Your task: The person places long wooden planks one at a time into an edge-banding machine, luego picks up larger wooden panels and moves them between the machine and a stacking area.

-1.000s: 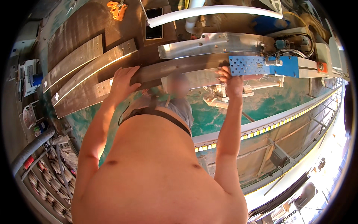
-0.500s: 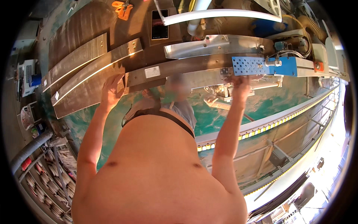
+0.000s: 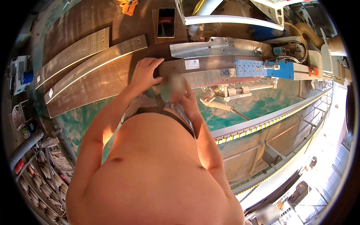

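A long brown strip (image 3: 210, 63) with a white label (image 3: 192, 64) lies on the bench, its right part running toward a blue perforated plate (image 3: 249, 69). My left hand (image 3: 146, 74) is at the strip's left end, fingers stretched out and thumb apart; it looks open, and I cannot tell whether it presses on the end. A metal rail (image 3: 208, 77) runs along the strip's near side. My right hand (image 3: 188, 102) is near the rail's left part, close to my waist. A blurred patch covers part of it, so its grip is hidden.
Two more curved brown strips (image 3: 77, 54) (image 3: 101, 67) lie at the left on a brown board (image 3: 90, 90). Behind are a phone (image 3: 166, 23), an orange clamp (image 3: 128, 6) and a white tube frame (image 3: 234, 20). A metal guide (image 3: 221, 47) and machine parts stand at the right.
The labelled strip has shifted right along the rail. My left hand has moved right with its end. My right hand has come back left from the blue plate toward my waist.
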